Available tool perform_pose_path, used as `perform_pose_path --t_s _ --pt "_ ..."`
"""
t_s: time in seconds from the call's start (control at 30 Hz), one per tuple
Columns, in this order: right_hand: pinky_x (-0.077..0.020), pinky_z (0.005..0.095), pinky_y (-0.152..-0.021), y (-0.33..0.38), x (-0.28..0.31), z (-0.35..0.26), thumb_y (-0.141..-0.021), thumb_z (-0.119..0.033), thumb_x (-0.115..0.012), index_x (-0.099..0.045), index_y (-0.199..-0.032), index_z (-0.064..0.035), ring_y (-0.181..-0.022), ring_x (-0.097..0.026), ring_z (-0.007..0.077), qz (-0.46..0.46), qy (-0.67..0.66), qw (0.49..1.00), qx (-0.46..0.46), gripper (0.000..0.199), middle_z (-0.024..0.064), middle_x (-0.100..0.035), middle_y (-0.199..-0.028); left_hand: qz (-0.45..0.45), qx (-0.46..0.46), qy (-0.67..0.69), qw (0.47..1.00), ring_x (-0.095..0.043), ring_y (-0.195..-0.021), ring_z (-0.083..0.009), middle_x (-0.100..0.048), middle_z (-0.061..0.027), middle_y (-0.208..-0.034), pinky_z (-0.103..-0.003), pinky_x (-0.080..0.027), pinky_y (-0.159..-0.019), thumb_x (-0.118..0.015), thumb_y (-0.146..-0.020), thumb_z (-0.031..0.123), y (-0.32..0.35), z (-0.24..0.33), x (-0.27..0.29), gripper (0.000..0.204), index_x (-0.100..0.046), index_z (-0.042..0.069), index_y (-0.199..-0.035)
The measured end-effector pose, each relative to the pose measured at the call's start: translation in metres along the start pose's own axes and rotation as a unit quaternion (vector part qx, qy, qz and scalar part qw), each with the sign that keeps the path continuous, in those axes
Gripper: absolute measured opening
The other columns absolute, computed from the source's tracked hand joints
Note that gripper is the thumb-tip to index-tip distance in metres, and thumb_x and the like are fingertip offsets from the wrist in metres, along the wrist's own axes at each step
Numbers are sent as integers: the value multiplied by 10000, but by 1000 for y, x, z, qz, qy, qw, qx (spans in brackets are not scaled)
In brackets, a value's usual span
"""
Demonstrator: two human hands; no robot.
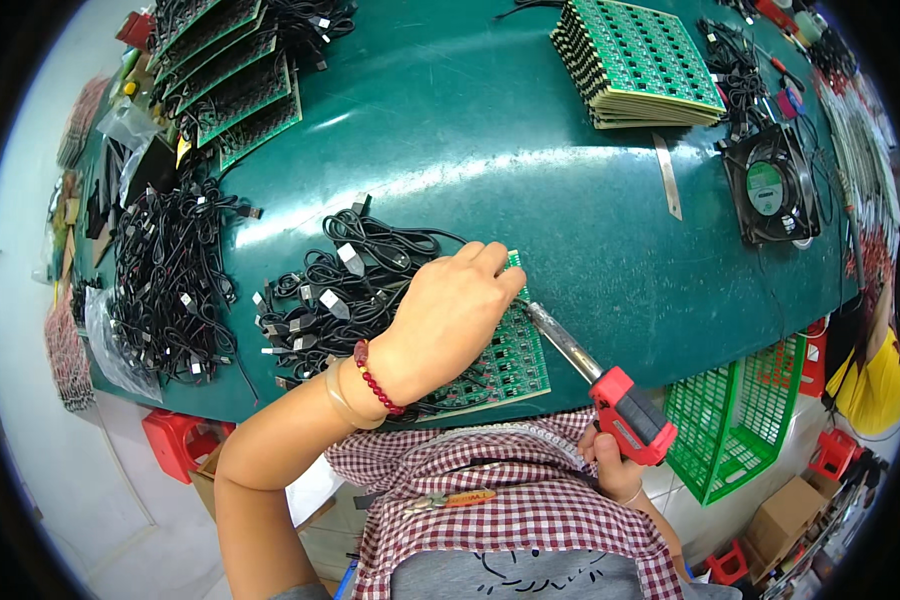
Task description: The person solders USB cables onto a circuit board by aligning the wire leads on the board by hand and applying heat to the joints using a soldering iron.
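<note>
My left hand point(460, 310) reaches across a green circuit board point(525, 365) near the table's front edge. Its fingers are closed in a pinch at the board's far right end, and the fingertips are hidden. A black cable point(440, 233) from the heap of USB cables point(335, 285) beside it runs under this hand. Low at the right, my right hand point(615, 465) is shut around the red and black handle of a soldering gun point(630, 415). The gun's metal barrel points up and left, and its front end is close to my left fingertips and the board's right edge.
More black cables point(170, 280) lie heaped at the left, below leaning circuit boards point(235, 90). At the back right stands a stack of boards point(650, 65), with a metal strip point(667, 175) and a black fan point(770, 185) nearby. A green crate point(735, 420) sits below the table's right edge.
</note>
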State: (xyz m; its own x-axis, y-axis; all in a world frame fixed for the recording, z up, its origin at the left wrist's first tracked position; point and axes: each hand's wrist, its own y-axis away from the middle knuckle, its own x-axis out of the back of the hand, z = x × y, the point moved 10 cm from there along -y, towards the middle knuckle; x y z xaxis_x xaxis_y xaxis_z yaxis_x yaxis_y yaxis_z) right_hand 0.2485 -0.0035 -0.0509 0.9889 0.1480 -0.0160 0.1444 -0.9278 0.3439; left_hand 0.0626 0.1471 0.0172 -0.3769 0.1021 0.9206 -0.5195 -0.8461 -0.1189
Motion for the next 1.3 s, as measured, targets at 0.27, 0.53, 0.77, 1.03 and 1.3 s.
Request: perform_pose_path --t_s 0.27,0.53,0.77,1.03,1.3 --pt "-450 278 -591 1 13 -20 -956 -287 -543 -551 -920 24 -643 -542 136 60 -32 996 55 314 84 -570 -740 1 -1 0 1000 -567 -744 -256 -497 -85 -752 -369 -487 -607 -628 -772 78 1 0 0 99 -540 41 -745" --pt "-452 278 -574 1 18 -22 -956 -322 -532 -553 -872 20 -626 -540 137 75 -40 994 67 353 95 -565 -736 0 -4 -6 1000 -566 -742 -253 -495 -84 -753 -364 -491 -609 -627 -771 78 0 2 -1 98 -542 37 -744" --pt "-425 260 -453 -6 22 -27 -926 -357 -574 -442 -1190 55 -472 -463 130 121 -63 984 117 507 90 -526 -655 -5 -3 9 1000 -569 -753 -264 -513 -94 -774 -358 -502 -616 -614 -759 64 2 -1 2 78 -546 26 -753" --pt "-444 277 -481 -11 36 -31 -963 -294 -501 -438 -1224 11 -466 -445 115 172 -104 969 145 407 72 -527 -695 -33 -23 -114 993 -532 -848 -187 -520 -48 -841 -311 -389 -739 -582 -748 117 11 18 -2 69 -577 73 -801" --pt "-446 265 -483 -10 51 -38 -942 -287 -522 -436 -1204 47 -487 -442 115 233 -126 954 143 433 71 -512 -666 199 267 -258 907 -567 -893 -313 -589 -110 -935 -428 -480 -783 -627 -771 80 72 -163 146 146 -613 41 -911"
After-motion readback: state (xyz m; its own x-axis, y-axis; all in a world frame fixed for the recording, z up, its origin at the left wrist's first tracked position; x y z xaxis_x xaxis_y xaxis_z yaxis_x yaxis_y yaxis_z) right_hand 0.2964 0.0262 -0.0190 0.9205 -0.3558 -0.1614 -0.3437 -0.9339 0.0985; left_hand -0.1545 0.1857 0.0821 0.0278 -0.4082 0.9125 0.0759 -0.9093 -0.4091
